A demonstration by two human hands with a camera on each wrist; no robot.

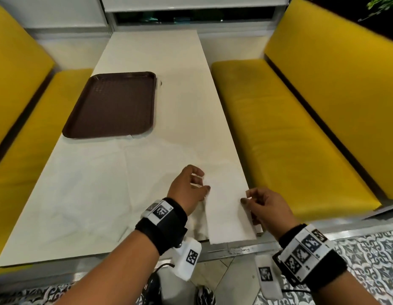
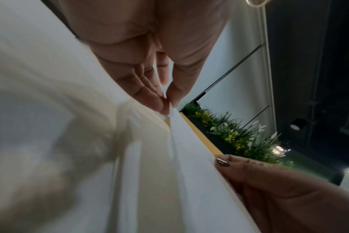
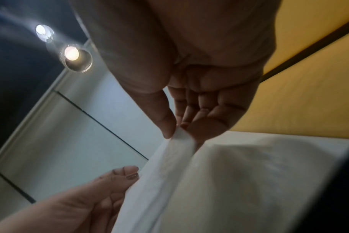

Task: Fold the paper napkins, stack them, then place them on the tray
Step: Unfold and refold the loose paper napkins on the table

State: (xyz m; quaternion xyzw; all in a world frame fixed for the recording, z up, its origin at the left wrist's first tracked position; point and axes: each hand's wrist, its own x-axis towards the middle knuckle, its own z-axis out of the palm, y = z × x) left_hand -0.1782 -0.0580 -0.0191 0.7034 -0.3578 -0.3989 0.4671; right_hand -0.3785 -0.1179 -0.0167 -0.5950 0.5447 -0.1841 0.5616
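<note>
A white paper napkin [image 1: 228,214] hangs lifted over the near right corner of the table, held by both hands. My left hand [image 1: 191,188] pinches its upper left corner between thumb and fingers; the left wrist view shows that pinch on the napkin [image 2: 175,141]. My right hand [image 1: 257,203] pinches the upper right corner, seen close in the right wrist view where thumb and fingers clamp the napkin [image 3: 181,141]. Other white napkins [image 1: 85,194] lie spread flat on the table. A dark brown tray [image 1: 112,104] sits bare at the far left of the table.
The white table [image 1: 169,62] runs away from me between two yellow benches, one at the left [image 1: 37,128] and one at the right [image 1: 290,139]. Patterned floor tiles [image 1: 367,256] lie below the near table edge. A window ledge closes the far end.
</note>
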